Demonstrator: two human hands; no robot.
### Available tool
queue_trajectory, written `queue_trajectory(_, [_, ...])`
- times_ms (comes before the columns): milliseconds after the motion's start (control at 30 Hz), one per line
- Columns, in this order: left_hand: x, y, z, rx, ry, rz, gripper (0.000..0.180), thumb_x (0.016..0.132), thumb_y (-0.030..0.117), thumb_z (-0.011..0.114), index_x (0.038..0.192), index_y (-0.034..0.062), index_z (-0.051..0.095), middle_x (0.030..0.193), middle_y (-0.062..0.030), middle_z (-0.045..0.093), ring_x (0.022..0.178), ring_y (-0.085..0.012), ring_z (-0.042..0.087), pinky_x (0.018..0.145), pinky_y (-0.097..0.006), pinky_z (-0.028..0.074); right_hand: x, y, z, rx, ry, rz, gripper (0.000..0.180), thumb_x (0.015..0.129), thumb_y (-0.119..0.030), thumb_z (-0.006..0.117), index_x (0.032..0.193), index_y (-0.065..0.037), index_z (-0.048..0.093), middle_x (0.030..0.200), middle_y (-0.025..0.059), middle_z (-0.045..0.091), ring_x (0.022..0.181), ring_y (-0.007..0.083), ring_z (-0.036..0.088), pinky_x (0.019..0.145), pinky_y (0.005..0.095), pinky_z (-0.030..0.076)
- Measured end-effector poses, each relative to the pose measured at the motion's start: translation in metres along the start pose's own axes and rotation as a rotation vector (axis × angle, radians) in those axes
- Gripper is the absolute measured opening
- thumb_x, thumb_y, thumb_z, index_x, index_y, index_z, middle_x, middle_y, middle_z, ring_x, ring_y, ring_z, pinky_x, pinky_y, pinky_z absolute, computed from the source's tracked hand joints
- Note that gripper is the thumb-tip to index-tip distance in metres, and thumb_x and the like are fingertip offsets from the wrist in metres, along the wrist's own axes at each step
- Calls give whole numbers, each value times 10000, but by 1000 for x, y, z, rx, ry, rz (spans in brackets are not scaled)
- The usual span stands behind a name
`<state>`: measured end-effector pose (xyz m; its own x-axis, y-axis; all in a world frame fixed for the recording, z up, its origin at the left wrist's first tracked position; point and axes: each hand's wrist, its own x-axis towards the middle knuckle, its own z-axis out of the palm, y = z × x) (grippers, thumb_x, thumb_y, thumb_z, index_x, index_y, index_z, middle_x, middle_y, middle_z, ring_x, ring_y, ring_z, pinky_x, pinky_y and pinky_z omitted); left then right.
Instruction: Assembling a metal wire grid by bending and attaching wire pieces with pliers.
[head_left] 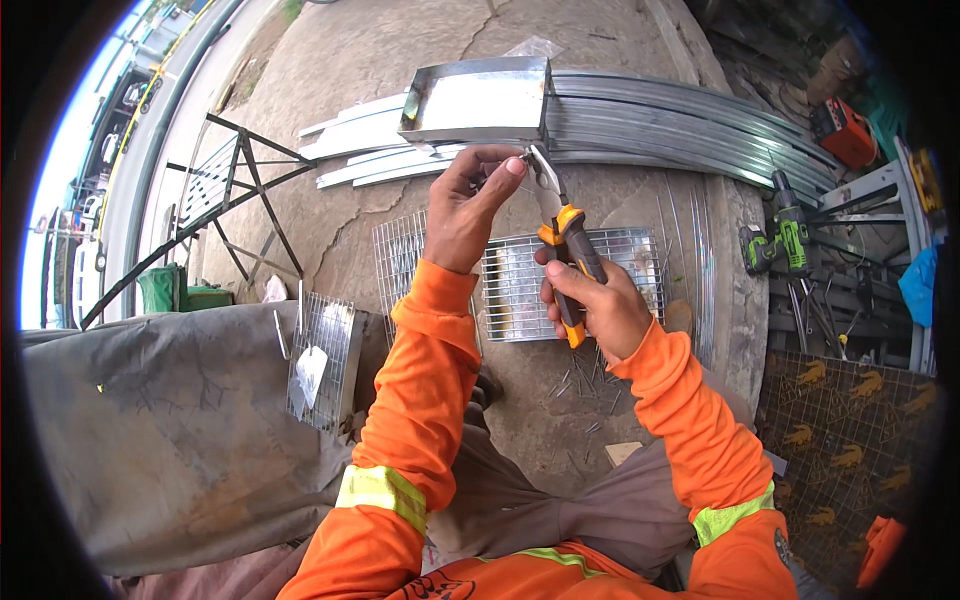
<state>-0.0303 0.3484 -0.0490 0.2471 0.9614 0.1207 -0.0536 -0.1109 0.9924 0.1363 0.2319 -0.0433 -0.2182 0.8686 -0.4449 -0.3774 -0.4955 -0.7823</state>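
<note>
My right hand (612,305) is closed round the orange and dark grey handles of a pair of pliers (550,192), whose metal jaws point up and away from me. Just left of the jaw tips, the thumb and fingers of my left hand (462,208) are pinched together. A small metal bit seems to sit between those fingertips and the jaws, too small to name. Below the pliers lies a wire mesh grid (510,290) over a shiny metal sheet. Past my hands, a shallow sheet-metal tray (478,100) rests on long metal channels (670,115).
Cut metal pieces (592,385) are scattered on the concrete before my knees. A green drill (790,228) stands to the right, near a red box (845,132). At left are a black metal frame (245,190) and a grey cover (190,400) with a small mesh piece (322,360).
</note>
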Motion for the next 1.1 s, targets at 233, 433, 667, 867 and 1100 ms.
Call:
queue_trajectory(233, [-2, 7, -7, -167, 20, 43, 244, 957, 203, 730, 1120, 24, 693, 986, 4, 671, 937, -66, 590, 854, -217, 457, -6, -8, 9, -110, 28, -49, 386, 969, -288, 651, 1274, -59, 593, 870, 17, 594, 725, 111, 587, 636, 268, 492])
queue_trajectory(433, [-5, 16, -1, -182, 11, 23, 374, 931, 202, 756, 1246, 27, 658, 992, 1, 674, 934, -59, 590, 854, -214, 455, -8, 5, 6, -225, 35, -158, 373, 963, -286, 651, 1236, -37, 595, 827, 17, 581, 703, 115, 571, 645, 292, 462])
queue_trajectory(667, [-6, 16, 2, 132, -78, 91, 412, 914, 231, 765, 1251, 19, 661, 1109, -6, 676, 945, -71, 570, 827, -207, 455, -12, 7, 10, -442, 134, -242, 323, 971, -264, 626, 1173, -14, 593, 778, 62, 611, 744, 206, 608, 726, 368, 486])
queue_trajectory(867, [-4, 19, 0, 141, -47, 84, 423, 907, 226, 774, 1261, 21, 664, 1096, -11, 650, 893, -49, 521, 757, -214, 426, -12, 9, 5, -519, 136, -309, 285, 972, -245, 618, 1149, -22, 604, 810, 81, 618, 753, 215, 609, 746, 378, 486])
queue_trajectory(1100, [-4, 23, 0, -243, -76, 85, 380, 910, 127, 774, 1252, 7, 662, 1100, -59, 711, 951, -97, 633, 852, -228, 493, -14, -3, 5, -257, 99, -195, 273, 962, -225, 635, 1142, -21, 621, 801, 20, 589, 712, 108, 548, 673, 292, 454])
